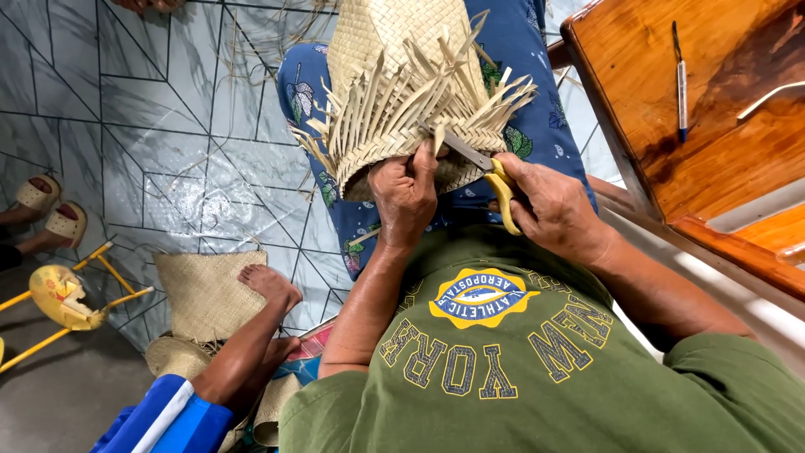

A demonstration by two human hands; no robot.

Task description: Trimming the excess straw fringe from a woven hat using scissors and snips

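We see the left hand gripping the woven basket's fringed rim just above it, while the right hand holds yellow-handled scissors at the strips.

Oval yellow-and-blue badge print with block lettering on the green shirt front.
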